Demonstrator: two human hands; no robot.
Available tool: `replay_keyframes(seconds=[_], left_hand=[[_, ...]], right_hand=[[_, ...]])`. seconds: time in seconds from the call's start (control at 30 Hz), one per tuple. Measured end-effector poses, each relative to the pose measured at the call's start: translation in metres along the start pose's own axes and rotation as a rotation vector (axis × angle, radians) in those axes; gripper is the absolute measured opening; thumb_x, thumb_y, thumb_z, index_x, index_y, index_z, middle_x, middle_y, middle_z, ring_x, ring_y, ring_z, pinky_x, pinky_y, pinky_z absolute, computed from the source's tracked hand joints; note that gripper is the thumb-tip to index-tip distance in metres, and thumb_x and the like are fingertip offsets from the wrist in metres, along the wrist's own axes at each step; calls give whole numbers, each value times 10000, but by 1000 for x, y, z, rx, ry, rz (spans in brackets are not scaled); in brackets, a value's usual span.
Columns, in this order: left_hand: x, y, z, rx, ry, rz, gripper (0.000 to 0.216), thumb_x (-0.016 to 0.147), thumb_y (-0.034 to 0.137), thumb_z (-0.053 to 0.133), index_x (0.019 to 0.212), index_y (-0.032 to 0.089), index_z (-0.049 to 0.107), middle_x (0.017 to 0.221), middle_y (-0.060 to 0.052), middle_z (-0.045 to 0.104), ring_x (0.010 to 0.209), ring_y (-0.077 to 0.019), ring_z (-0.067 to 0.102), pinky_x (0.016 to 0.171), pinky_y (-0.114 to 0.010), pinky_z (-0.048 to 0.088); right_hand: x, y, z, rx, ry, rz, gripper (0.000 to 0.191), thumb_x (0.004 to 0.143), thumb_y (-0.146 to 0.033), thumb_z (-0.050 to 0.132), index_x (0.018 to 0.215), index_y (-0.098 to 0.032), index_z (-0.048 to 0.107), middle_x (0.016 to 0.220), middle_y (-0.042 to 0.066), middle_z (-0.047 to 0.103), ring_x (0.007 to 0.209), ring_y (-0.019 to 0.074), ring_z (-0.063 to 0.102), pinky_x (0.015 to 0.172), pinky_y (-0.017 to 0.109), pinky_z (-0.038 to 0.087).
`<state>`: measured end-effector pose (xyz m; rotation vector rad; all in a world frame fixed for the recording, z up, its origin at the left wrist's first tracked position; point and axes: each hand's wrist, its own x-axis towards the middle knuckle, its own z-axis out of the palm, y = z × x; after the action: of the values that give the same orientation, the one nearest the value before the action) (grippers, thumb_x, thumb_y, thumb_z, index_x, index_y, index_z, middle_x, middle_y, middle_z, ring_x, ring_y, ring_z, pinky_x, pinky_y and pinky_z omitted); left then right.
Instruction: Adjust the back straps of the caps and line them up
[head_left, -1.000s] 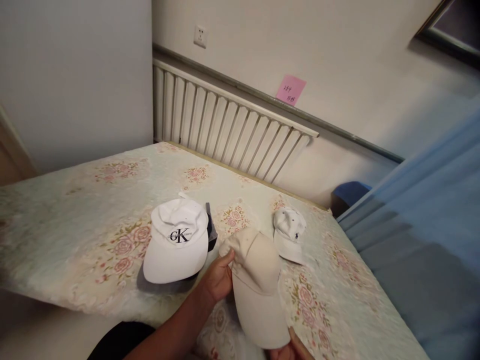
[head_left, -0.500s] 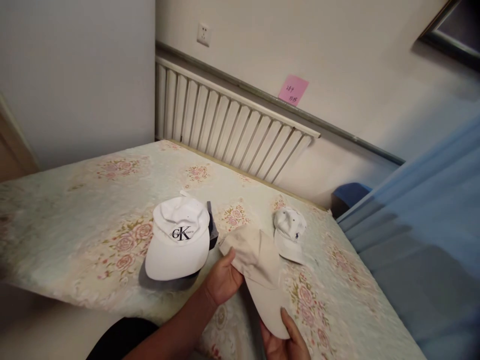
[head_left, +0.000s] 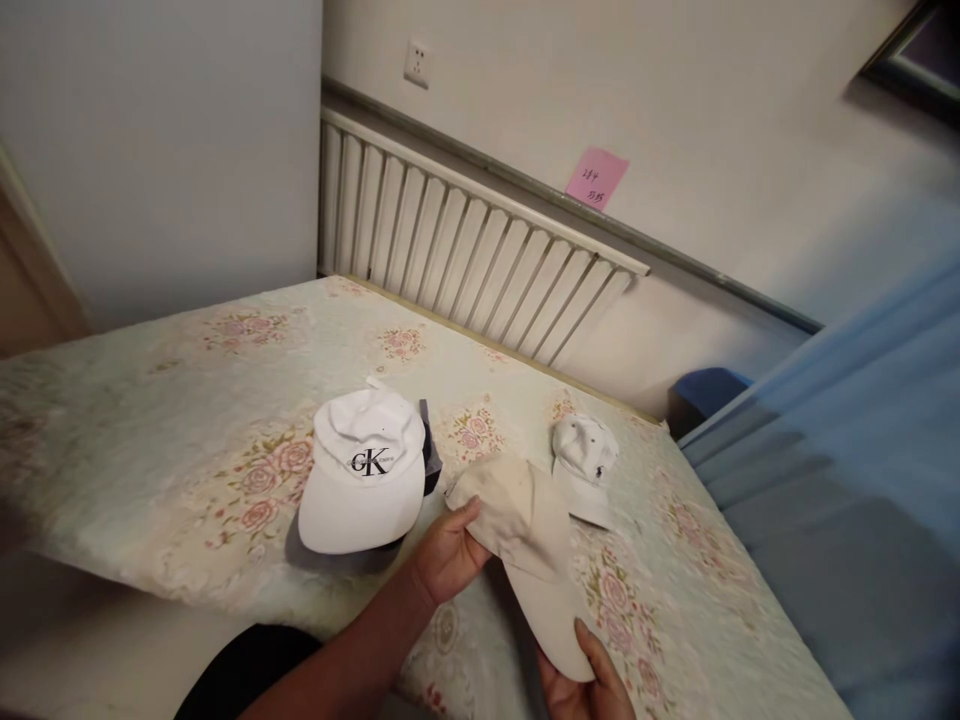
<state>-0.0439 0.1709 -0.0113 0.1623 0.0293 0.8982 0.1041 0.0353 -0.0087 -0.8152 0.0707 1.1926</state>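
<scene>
Between my hands is a beige baseball cap (head_left: 517, 520), tilted, its brim pointing down toward me. My left hand (head_left: 452, 552) grips the edge of its crown, thumb on top and fingers hidden beneath. The brim's tip is pinched by my right hand (head_left: 589, 675), with the thumb over it. To the left, a white cap with black "CK" letters (head_left: 367, 475) is propped above the table on a dark object (head_left: 431, 455), mostly hidden behind it. Right of the beige cap sits a smaller white cap with a dark logo (head_left: 586, 460).
A floral cloth (head_left: 187, 420) covers the table. Behind its far edge stands a white radiator (head_left: 465, 240), with a pink note (head_left: 598, 178) above. A blue curtain (head_left: 840, 480) hangs along the right, by a dark blue bin (head_left: 705, 395). Something black and rounded (head_left: 247, 675) is at bottom left.
The whole view has shifted slightly, so everything appears a little further right. Both hands keep hold of the beige cap, whose pose is nearly the same.
</scene>
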Motion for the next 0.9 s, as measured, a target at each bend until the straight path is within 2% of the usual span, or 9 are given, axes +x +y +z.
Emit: replay_keyframes(seconds=[0.17,0.4,0.47,0.57,0.67,0.77,0.83,0.9], left_hand=[[1,-1,0,-10,23,18,351,900,176,452,1238,102,509,1130,-106,657,1104,-187,579,1035,-336,373],[4,-4,-3,-8,3,13,330,914,226,425,1210,130,537,1129,-80,661,1139,-168,554,1043,-301,356],[5,-6,-3,-34,8,12,329,920,229,407,1206,135,540,1133,-75,660,1150,-166,545,1047,-300,350],[6,-7,-1,-88,14,16,331,929,225,380,1198,122,543,1139,-81,655,1166,-167,531,1058,-309,333],[4,-11,2,-100,9,5,330,932,233,369,1179,123,559,1116,-81,664,1164,-170,531,1060,-324,325],[1,-17,4,-79,-5,-33,333,931,247,372,1152,104,575,1099,-97,666,1155,-184,536,1049,-339,331],[-1,-21,4,-63,-19,-63,336,929,257,376,1138,90,580,1095,-111,663,1143,-191,541,1031,-340,346],[-3,-25,3,-44,-32,-89,331,925,261,387,1129,89,582,1083,-117,663,1117,-197,556,998,-340,373]], right_hand=[[8,-7,-6,-3,17,53,562,640,-166,725,1175,-194,557,978,51,728,942,219,667,769,329,573],[15,-8,-5,34,92,-14,541,735,-138,609,1255,-229,492,949,39,733,857,185,686,703,314,576],[12,-7,0,24,39,-108,514,773,-172,590,1265,-276,486,1022,32,717,921,182,670,751,338,567],[6,-1,6,-24,-85,-213,462,814,-319,582,1263,-355,479,1190,24,644,1074,205,604,865,432,520],[4,11,8,-94,-171,-130,430,796,-439,585,1209,-324,547,1236,60,613,1142,248,557,944,501,450],[6,26,15,-179,-297,-61,412,792,-439,591,1160,-253,598,1252,93,597,1188,265,516,1022,510,365],[7,36,26,-226,-358,-88,419,813,-405,577,1203,-253,564,1263,91,588,1193,254,511,1033,514,349],[9,43,41,-256,-366,-132,456,833,-371,561,1272,-264,495,1261,83,589,1183,235,519,1026,507,361]])
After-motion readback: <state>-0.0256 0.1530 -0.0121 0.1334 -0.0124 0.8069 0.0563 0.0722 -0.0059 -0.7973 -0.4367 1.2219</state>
